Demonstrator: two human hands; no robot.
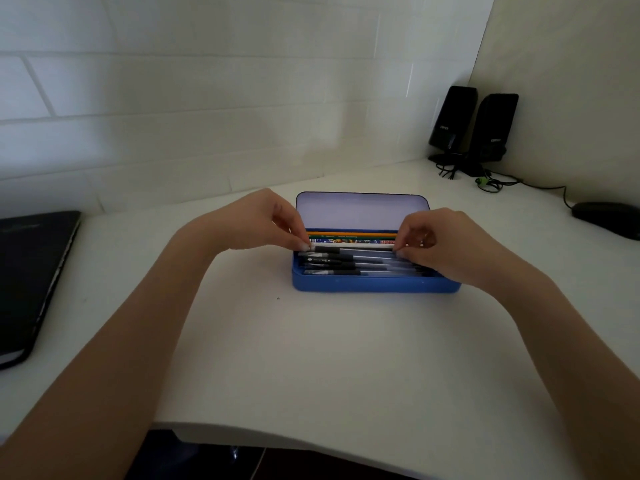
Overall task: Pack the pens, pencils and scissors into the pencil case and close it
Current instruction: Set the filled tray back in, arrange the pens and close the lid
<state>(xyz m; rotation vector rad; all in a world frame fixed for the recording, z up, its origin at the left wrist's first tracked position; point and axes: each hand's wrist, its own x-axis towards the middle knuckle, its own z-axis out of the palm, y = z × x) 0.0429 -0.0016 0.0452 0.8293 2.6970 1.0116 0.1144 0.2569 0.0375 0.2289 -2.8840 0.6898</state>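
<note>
We found ourselves at a home desk or small office corner: a plain white desktop (311, 358) ran against a white brick-patterned wall (173, 98). A closed black laptop (31, 271) lay at the left, and a pair of black desktop speakers (474, 129) with trailing cables stood near a black computer mouse (606, 218).

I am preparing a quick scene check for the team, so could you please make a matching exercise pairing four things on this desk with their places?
Things:
1. pencil case
2. laptop
3. speakers
4. mouse

Places:
A. far right edge of the desk
B. back right corner, by the wall
C. left edge of the desk
D. centre, between both hands

Pairs: 1-D, 2-C, 3-B, 4-A
</note>
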